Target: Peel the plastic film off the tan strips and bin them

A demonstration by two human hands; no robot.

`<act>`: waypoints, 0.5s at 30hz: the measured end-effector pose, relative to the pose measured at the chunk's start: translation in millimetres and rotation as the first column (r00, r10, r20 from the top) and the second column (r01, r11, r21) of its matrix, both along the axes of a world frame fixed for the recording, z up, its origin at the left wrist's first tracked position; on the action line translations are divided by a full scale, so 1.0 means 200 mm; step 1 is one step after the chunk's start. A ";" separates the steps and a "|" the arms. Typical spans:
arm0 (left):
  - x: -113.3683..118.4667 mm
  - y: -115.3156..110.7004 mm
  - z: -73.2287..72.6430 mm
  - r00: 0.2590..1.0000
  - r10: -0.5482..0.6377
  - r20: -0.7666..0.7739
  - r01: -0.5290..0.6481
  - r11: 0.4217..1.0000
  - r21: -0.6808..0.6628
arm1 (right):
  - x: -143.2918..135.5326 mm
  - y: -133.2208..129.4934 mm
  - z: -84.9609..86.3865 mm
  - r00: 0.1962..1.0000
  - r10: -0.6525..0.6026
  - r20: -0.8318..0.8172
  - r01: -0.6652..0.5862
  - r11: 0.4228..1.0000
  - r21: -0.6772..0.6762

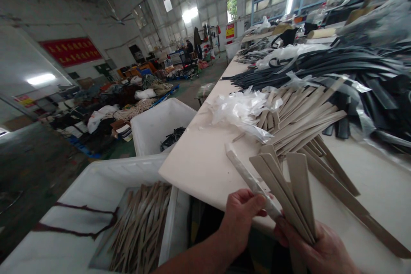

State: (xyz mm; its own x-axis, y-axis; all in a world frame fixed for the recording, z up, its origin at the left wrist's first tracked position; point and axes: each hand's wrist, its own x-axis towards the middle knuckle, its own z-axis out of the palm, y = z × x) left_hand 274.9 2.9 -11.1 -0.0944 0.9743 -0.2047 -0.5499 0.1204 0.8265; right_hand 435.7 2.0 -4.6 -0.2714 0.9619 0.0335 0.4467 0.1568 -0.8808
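Observation:
My right hand [316, 246] grips a fanned bundle of beige flat strips [289, 184] at their lower ends, near the table's front edge. My left hand [239, 218] pinches one pale strip [247, 175] at the left side of that fan, between thumb and fingers. Behind them a larger heap of beige strips [298, 120] lies on the white table [199, 158], partly under crumpled clear plastic wrap [240, 109].
A white bin [80, 192] at lower left holds several beige strips [141, 227]. A second white bin [160, 124] behind it holds dark pieces. A pile of black strips [349, 68] fills the table's right. Goods and a distant person stand across the workshop floor.

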 end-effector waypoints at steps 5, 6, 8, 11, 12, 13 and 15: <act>-0.13 0.10 0.11 0.945 0.263 0.197 -0.286 0.953 0.098 | -0.01 0.01 -0.05 0.997 0.079 0.023 -0.078 0.996 -0.053; -0.14 0.10 0.12 0.942 0.270 0.200 -0.289 0.955 0.069 | -0.02 0.01 -0.06 0.996 0.087 0.029 -0.085 0.995 -0.059; -0.12 0.09 0.09 0.952 0.243 0.186 -0.251 0.968 0.020 | -0.03 0.02 -0.08 0.995 0.093 0.043 -0.090 0.994 -0.061; -0.08 0.04 0.02 0.950 0.230 0.213 -0.225 0.973 -0.045 | -0.06 0.02 -0.09 0.992 0.124 0.038 -0.120 0.989 -0.089; -0.08 0.03 0.01 0.943 0.236 0.236 -0.227 0.972 -0.066 | -0.07 0.02 -0.09 0.990 0.139 0.030 -0.135 0.985 -0.105; -0.08 0.02 0.00 0.935 0.244 0.259 -0.232 0.970 -0.078 | -0.08 0.01 -0.10 0.988 0.155 0.021 -0.152 0.981 -0.121; -0.09 0.01 0.01 0.925 0.255 0.281 -0.244 0.967 -0.073 | -0.09 0.00 -0.10 0.986 0.165 0.017 -0.161 0.978 -0.136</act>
